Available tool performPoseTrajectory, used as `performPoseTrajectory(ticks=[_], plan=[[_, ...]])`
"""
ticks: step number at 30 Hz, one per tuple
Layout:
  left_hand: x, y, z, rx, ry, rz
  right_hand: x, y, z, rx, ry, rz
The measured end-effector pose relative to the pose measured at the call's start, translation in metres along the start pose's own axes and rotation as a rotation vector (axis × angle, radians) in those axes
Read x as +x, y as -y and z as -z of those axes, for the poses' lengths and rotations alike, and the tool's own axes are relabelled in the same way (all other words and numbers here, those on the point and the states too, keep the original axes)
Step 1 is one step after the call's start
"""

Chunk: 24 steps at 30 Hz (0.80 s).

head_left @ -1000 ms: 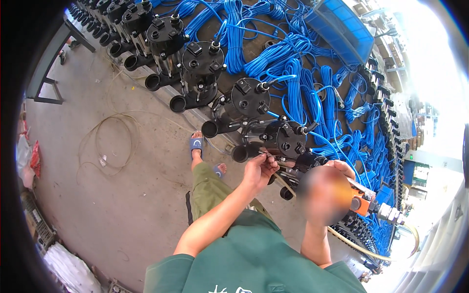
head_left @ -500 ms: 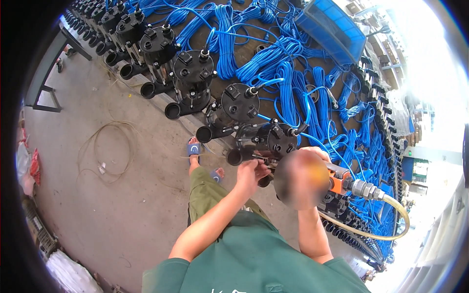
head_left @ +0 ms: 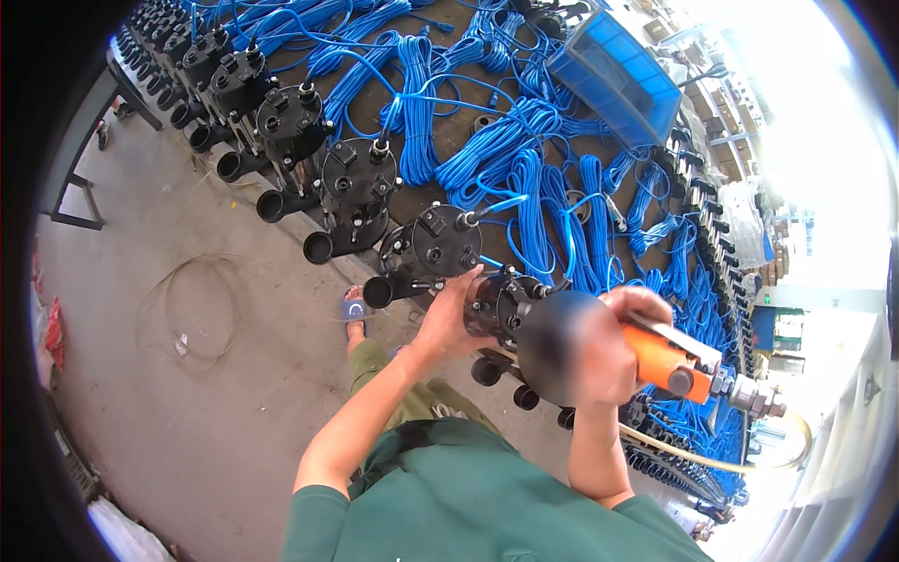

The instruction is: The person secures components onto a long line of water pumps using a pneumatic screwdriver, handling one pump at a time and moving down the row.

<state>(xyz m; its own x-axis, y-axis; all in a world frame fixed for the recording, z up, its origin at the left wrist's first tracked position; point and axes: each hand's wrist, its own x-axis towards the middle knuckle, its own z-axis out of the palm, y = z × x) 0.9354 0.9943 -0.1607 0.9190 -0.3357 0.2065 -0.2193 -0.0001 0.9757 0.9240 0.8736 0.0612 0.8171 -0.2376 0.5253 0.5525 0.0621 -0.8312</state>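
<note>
My left hand (head_left: 448,323) is wrapped against the side of a black cylindrical pump (head_left: 493,304), thumb and fingers on its body. The pump lies tilted in the row, its lid turned toward my right hand. My right hand (head_left: 613,351) grips an orange air-powered tool (head_left: 670,363). A blurred round patch covers the tool's front end and part of that hand, so any contact with the pump is hidden. From the tool's rear metal coupling (head_left: 749,395) runs a yellowish air hose (head_left: 698,457). Just left of my left hand stands another black pump (head_left: 435,245).
Similar pumps (head_left: 290,126) line the table edge, with blue cables attached. Bundled blue cable (head_left: 496,150) covers much of the brown tabletop (head_left: 393,201). A blue plastic crate (head_left: 618,80) stands at the far side. On the concrete floor (head_left: 225,421) lies a loose coil of thin strand (head_left: 234,304).
My left hand has gone from fingering the pump's outlet side to wrapping its body. The orange tool has shifted right and downward. The whole view has turned slightly.
</note>
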Motion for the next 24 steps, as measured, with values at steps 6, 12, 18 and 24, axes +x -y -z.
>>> performPoseTrajectory(ticks=[6, 12, 18, 24], plan=[[0.005, 0.017, -0.002, -0.144, 0.088, 0.062, 0.028, -0.058, -0.015, -0.274, -0.049, -0.180], [0.000, 0.016, -0.004, 0.012, 0.014, 0.028, 0.025, -0.078, -0.009, -0.322, -0.038, -0.202], [0.000, 0.017, -0.005, 0.127, -0.038, -0.011, 0.022, -0.052, -0.017, -0.149, -0.010, -0.178], [-0.007, 0.029, -0.015, 0.094, -0.092, -0.057, -0.019, -0.049, -0.020, -0.227, 0.215, -0.252]])
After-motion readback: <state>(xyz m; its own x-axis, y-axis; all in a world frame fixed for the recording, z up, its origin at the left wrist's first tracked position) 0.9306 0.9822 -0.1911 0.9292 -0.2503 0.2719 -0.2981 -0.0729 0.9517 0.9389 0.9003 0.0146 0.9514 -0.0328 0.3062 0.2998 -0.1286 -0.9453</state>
